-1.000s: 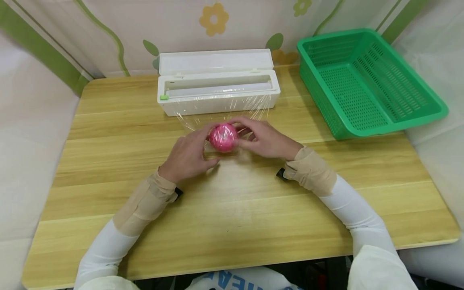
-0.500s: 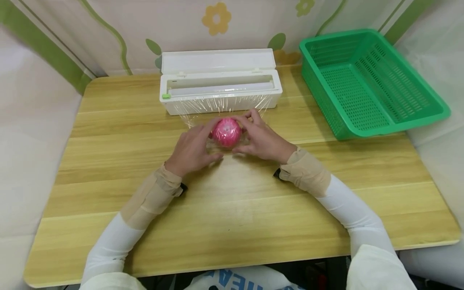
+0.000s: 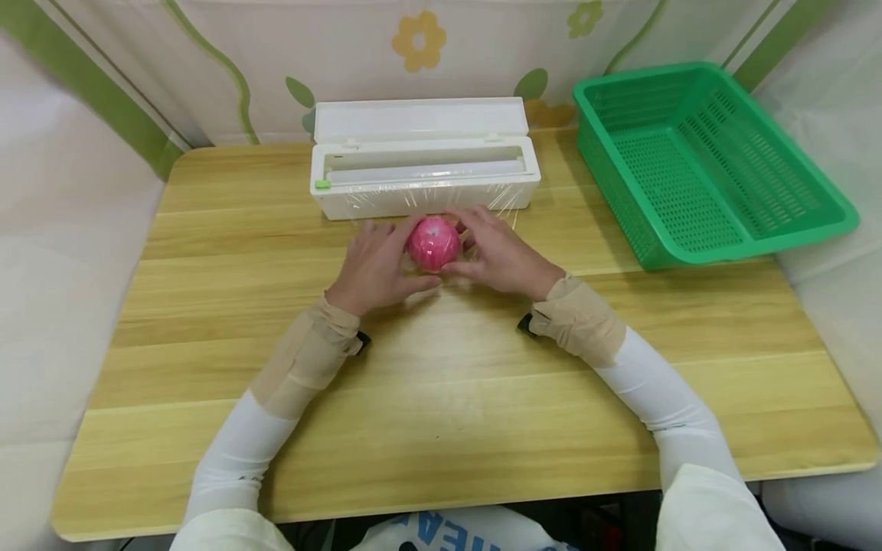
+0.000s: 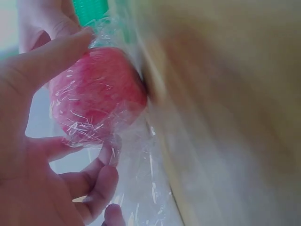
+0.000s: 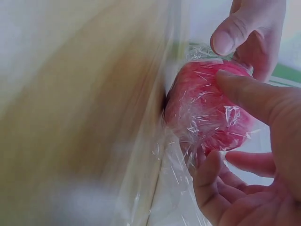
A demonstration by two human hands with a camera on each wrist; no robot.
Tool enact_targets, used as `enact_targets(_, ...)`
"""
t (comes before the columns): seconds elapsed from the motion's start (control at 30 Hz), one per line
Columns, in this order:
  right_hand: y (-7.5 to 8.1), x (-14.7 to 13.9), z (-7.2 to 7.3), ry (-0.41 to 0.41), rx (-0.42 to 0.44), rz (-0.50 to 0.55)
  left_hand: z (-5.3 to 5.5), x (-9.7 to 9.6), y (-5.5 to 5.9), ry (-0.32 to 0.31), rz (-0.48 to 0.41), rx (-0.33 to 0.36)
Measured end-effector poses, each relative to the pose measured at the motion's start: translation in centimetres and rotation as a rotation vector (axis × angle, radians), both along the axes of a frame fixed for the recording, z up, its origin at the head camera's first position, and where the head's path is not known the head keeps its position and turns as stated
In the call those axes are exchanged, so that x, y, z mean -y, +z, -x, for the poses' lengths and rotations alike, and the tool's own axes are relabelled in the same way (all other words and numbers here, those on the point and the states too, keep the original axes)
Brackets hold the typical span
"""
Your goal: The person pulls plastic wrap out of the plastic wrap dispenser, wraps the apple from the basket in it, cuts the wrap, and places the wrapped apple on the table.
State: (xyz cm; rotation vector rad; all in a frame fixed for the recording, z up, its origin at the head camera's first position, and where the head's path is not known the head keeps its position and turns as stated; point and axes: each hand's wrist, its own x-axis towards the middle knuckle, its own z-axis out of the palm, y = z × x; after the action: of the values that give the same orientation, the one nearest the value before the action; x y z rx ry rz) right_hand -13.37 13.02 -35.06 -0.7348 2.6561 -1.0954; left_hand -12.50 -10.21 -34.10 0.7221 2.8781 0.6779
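Observation:
A round pinkish-red apple (image 3: 434, 243), wrapped in shiny cling film (image 4: 141, 183), rests on the table between the two hands. My left hand (image 3: 379, 268) holds its left side; in the left wrist view the thumb lies along the fruit, with curled fingers at its film-covered far side. From the right, my right hand (image 3: 501, 256) grips it too, thumb pressed on the wrapped skin (image 5: 202, 94) and fingers bent round behind. A sheet of film runs from the apple back to the white film dispenser (image 3: 427, 203), whose lid stands up. The apple's underside is hidden.
The film roll (image 3: 427, 171) lies inside the dispenser, with a green slider (image 3: 322, 184) at its left end. A green plastic basket (image 3: 751, 249) stands at the back right of the wooden table (image 3: 441, 428). A flower-patterned curtain (image 3: 358, 53) hangs behind.
Both hands have rolled the apple away from me, closer to the dispenser. The stretch of film between them has become shorter.

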Motion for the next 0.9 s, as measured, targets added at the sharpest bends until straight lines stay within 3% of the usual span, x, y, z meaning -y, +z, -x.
enact_targets(0.17,-0.1,-0.3,0.5,0.003,0.014,0.081,0.7,-0.4,0.2,0.017,0.007,0.013)
enact_targets(0.4,0.2,-0.4,1.3,-0.006,0.055,0.065,1.4,-0.7,0.0,0.04,0.004,0.051)
enact_targets(0.9,0.6,-0.2,2.6,0.0,0.076,0.035,2.4,-0.2,-0.3,0.078,-0.151,0.119)
